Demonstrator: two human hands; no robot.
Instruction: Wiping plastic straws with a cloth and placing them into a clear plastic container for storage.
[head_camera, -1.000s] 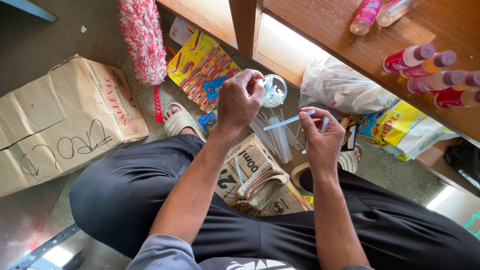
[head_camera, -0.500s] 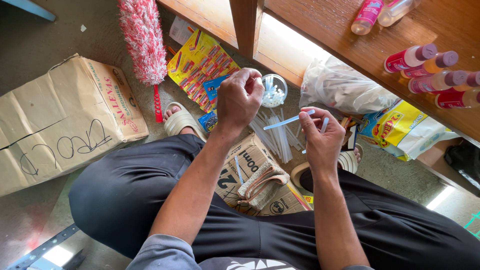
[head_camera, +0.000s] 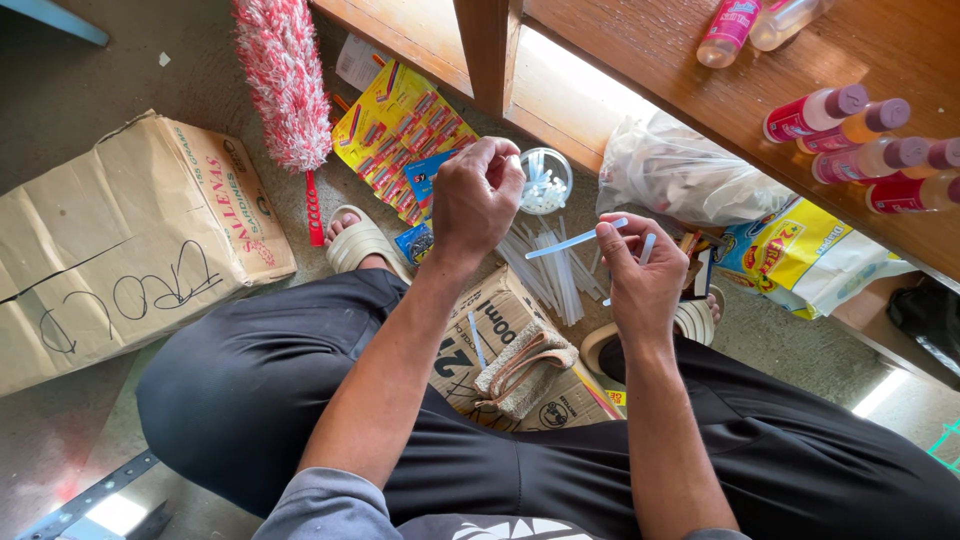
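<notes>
Beside the brown carton (head_camera: 120, 250), right hand (head_camera: 640, 285) pinches a pale tube (head_camera: 577, 240); left hand's (head_camera: 475, 200) grip unclear.

left hand (head_camera: 478, 198) at small clear cup (head_camera: 545, 181) | right hand (head_camera: 640, 275) pinching pale stick (head_camera: 577, 240)

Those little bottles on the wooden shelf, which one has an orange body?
The second bottle in the row of lying bottles, purple cap, just below the red one. Its body is orange; its neighbours look red or pink.
</notes>
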